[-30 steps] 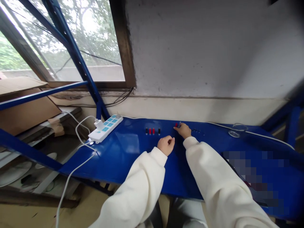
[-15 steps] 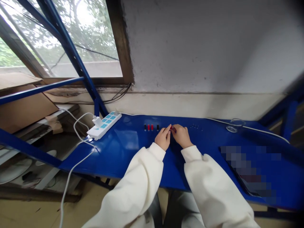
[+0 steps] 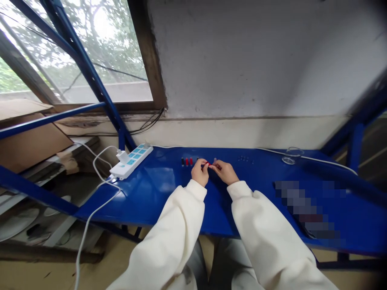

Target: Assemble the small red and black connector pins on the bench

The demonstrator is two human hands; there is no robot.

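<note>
My left hand [image 3: 199, 172] and my right hand [image 3: 223, 171] meet over the back of a blue metal bench [image 3: 157, 189]. Both pinch a small red part [image 3: 208, 164] held between their fingertips. Just left of my left hand stands a short row of small red and black upright pieces [image 3: 186, 161]. One more small piece [image 3: 215, 160] stands behind my right hand. White sleeves cover both arms.
A white power strip [image 3: 132, 161] with blue sockets lies at the back left, its white cable [image 3: 90, 219] hanging off the bench. A clear ring [image 3: 288, 160] and a thin wire lie at the back right. Blue rack beams, cardboard and a window fill the left.
My right hand picked a small red part from the back of the bench and drew it left. My left hand rose to meet it, and both now pinch it.
</note>
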